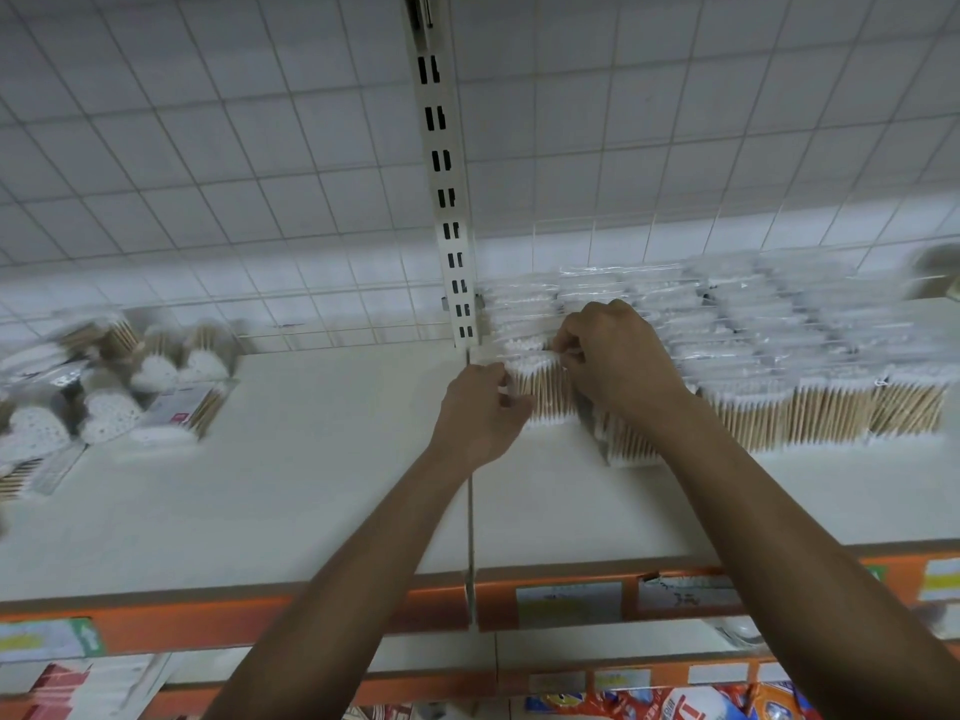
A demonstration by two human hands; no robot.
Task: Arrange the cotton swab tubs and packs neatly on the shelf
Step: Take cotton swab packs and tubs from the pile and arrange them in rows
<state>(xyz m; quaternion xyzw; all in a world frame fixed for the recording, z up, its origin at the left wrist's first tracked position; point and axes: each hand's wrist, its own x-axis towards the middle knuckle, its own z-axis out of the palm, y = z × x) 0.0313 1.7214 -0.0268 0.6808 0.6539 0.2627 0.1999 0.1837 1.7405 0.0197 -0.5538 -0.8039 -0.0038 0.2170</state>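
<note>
- The white shelf [311,485] holds the whole stock
- Flat cotton swab packs [779,345] lie in overlapping rows on the right, probably to face out evenly
- Heart-shaped swab tubs [156,371] sit jumbled far left, well apart
- The end pack [540,389] closes the rows beside the slotted upright [447,200]
- The right hand [613,356] curls over its top; the left hand [480,413] pinches its left edge, likely squaring it
</note>
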